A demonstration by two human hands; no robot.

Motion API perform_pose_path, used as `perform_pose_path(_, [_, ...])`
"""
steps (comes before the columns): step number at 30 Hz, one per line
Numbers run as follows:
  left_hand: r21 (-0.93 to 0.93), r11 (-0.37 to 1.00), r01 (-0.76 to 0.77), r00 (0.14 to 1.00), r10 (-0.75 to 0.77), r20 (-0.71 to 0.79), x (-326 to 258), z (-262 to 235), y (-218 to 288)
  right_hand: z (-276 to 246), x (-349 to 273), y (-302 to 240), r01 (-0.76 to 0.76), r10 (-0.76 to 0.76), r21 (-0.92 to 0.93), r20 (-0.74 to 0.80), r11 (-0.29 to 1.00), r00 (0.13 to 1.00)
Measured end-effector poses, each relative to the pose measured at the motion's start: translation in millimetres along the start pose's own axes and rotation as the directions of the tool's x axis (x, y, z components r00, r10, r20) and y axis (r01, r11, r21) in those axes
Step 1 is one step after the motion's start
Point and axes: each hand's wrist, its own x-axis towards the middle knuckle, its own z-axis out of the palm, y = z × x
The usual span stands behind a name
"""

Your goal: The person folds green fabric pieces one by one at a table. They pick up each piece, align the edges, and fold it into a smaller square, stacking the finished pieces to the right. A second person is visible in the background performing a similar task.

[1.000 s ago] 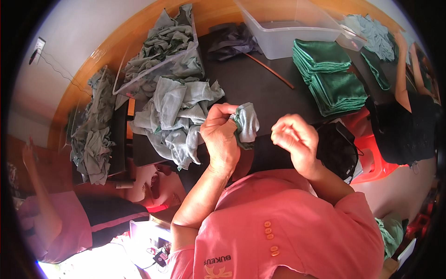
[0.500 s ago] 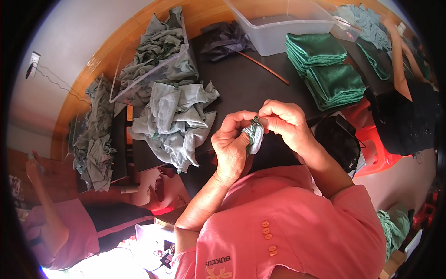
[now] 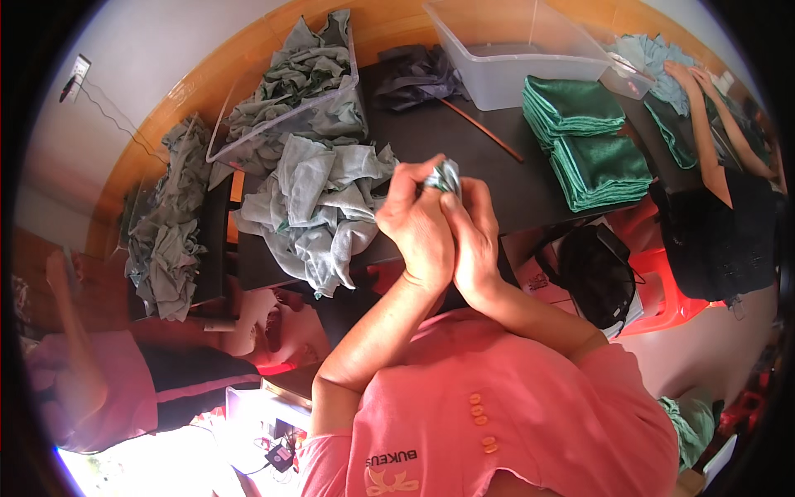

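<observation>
Left hand (image 3: 424, 232) and right hand (image 3: 474, 240) have closed together, fingers (image 3: 404, 184) clutching bunched cloth (image 3: 447, 175)

Looks like soft, crumpled fabric in the held cloth (image 3: 445, 176), matt and slightly rough in the loose grey-green heap (image 3: 319, 199), smooth and satin-glossy in the folded green stacks (image 3: 600, 170). Reads as translucent, smooth plastic in the tubs (image 3: 538, 79), shiny plastic in the red seat (image 3: 681, 277), matt black on the tabletop (image 3: 497, 184), smooth wood in the brown stick (image 3: 484, 131).
</observation>
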Motion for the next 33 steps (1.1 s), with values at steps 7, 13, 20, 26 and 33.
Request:
perform_pose_path(7, [-0.367, 0.918, 0.148, 0.978, -0.191, -0.083, 14.8, -25.0, 4.0, -1.2, 28.2, -6.5, 0.242, -0.126, -0.352, 0.321, 0.904, 0.939])
perform_pose_path(13, [-0.287, 0.956, 0.068, 0.989, -0.104, -0.110, 12.6, -18.4, -6.0, 24.7, 22.3, 2.3, -0.021, 0.026, -0.104, 0.052, 0.994, 0.998])
perform_pose_path(20, [-0.473, 0.789, 0.391, 0.918, -0.295, 0.266, 2.0, -31.8, 0.8, 0.0, 67.0, -23.6, 0.450, -0.416, -0.440, 0.178, 0.777, 0.892])
perform_pose_path(26, [-0.182, 0.577, 0.796, 0.436, -0.339, 0.834, -13.6, -49.9, 1.6, -19.0, 91.9, -31.6, 0.598, -0.411, -0.476, 0.443, 0.645, 0.797])
perform_pose_path(33, [0.095, 0.500, 0.861, 0.057, -0.280, 0.958, -28.2, -29.0, 24.2, 15.8, 71.8, -16.7, 0.365, -0.081, -0.348, 0.619, 0.863, 0.782])
